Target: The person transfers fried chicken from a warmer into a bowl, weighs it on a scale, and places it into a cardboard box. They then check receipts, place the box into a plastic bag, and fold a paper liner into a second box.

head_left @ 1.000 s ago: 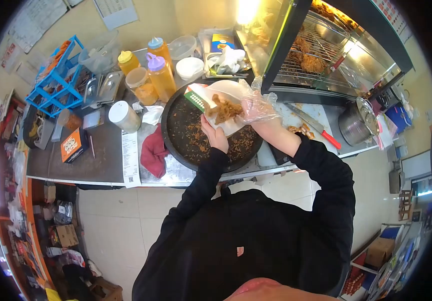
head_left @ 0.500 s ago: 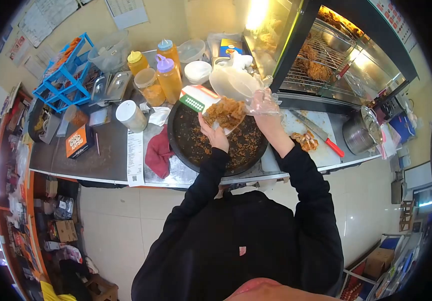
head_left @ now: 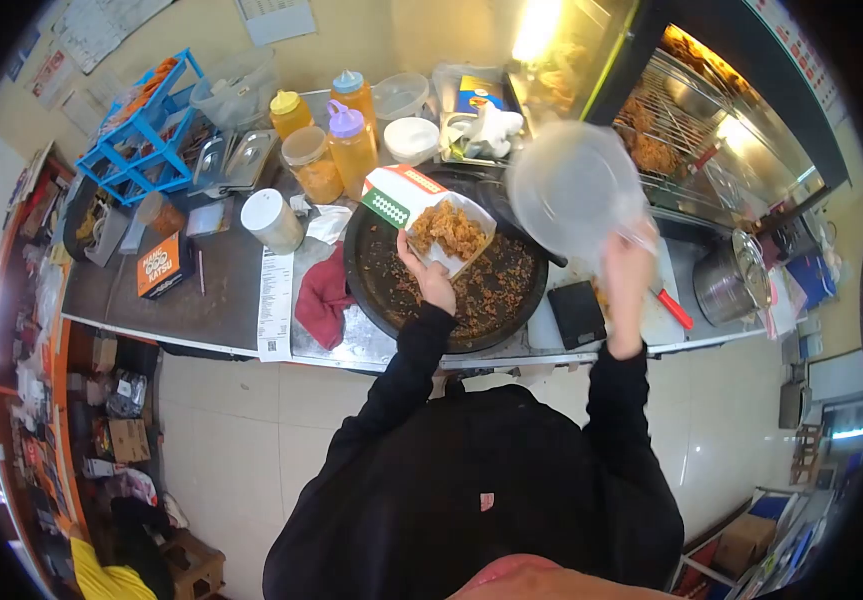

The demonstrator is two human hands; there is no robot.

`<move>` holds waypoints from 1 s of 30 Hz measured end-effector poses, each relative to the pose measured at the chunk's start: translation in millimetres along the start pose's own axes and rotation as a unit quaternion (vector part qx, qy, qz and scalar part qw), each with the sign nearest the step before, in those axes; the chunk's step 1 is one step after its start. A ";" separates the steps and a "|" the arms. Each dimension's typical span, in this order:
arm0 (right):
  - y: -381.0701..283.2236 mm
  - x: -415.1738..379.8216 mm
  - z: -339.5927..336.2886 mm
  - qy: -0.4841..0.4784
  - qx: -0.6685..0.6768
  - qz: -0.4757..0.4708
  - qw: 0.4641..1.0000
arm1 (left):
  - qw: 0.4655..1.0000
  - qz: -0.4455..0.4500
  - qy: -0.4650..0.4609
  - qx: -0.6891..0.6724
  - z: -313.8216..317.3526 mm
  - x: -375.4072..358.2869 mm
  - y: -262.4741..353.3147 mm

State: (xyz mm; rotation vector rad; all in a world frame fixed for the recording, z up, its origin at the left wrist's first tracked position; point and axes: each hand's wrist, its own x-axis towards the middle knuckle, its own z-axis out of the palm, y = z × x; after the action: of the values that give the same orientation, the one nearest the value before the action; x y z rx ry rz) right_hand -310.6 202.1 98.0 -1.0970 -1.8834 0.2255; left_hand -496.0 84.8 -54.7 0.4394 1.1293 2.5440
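Observation:
A paper food box (head_left: 391, 207), white with green and orange print, rests in my left hand (head_left: 433, 283), whose fingers wrap its near side. Inside lie brown, crispy fried pieces (head_left: 451, 232). The box is over a wide black round pan (head_left: 376, 300) scattered with brown crumbs. My right hand (head_left: 629, 265), blurred and apparently in a clear plastic glove, grips the rim of a translucent plastic bowl (head_left: 566, 190). That bowl is tilted above the cutting board, right of the pan. Just left of this hand, a black flat-sided object (head_left: 578, 313) sits at the board's edge.
Sauce bottles (head_left: 351, 150), a white tub (head_left: 273, 222) and a blue rack (head_left: 141, 135) stand at the back left. A red-handled knife (head_left: 673, 310) lies right, near a metal pot (head_left: 729, 280). The glass warmer (head_left: 691, 110) bounds the back right. A red cloth (head_left: 323, 297) lies beside the pan.
My right hand has swung right with the bowl, away from the food box. The box stays in my left hand over the pan, its fried pieces lower inside. The black flat-sided object has come into view.

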 end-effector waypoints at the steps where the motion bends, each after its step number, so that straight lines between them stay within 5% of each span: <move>1: 13.8 -4.7 -19.3 -0.067 -0.007 0.104 0.992 | 1.000 -0.003 -0.003 0.000 -2.5 0.7 10.1; 3: 87.6 -22.9 -19.3 -0.080 -0.128 0.102 0.983 | 1.000 0.009 0.001 0.030 -16.7 -0.3 19.8; 5: 131.3 -41.2 -6.4 -0.142 -0.021 0.238 0.961 | 0.996 0.037 -0.005 0.086 -30.5 3.0 25.5; 8: 180.5 -56.5 23.2 -0.150 0.074 0.268 0.949 | 0.984 0.068 -0.013 0.166 -34.7 -1.8 48.2; 12: 225.4 -48.5 30.1 -0.166 0.117 0.379 0.903 | 0.996 0.018 -0.001 0.093 -54.7 -1.4 51.4; 19: 237.2 -8.0 23.1 -0.127 -0.205 0.230 0.943 | 0.995 0.006 0.020 0.096 -61.5 -14.1 72.3; 22: 232.5 79.0 1.2 0.062 -0.123 0.092 0.986 | 0.995 0.011 0.021 0.096 -54.3 -17.8 78.2; 25: 266.9 167.8 11.6 0.168 -0.145 -0.119 0.968 | 0.995 -0.007 0.043 0.090 -44.1 -20.4 88.3; 29: 230.2 203.0 14.1 0.104 -0.188 0.119 0.969 | 0.995 0.006 0.059 0.080 -54.1 -20.0 94.3; 30: 229.9 200.4 14.5 0.078 -0.127 0.096 0.984 | 0.992 0.019 0.069 0.102 -60.6 -21.7 97.6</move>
State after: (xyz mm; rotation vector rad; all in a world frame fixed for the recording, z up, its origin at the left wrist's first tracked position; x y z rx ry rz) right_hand -221.8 494.0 87.9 -1.4302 -1.6987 0.0061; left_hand -517.0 -25.9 -23.0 0.3390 1.4533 2.5346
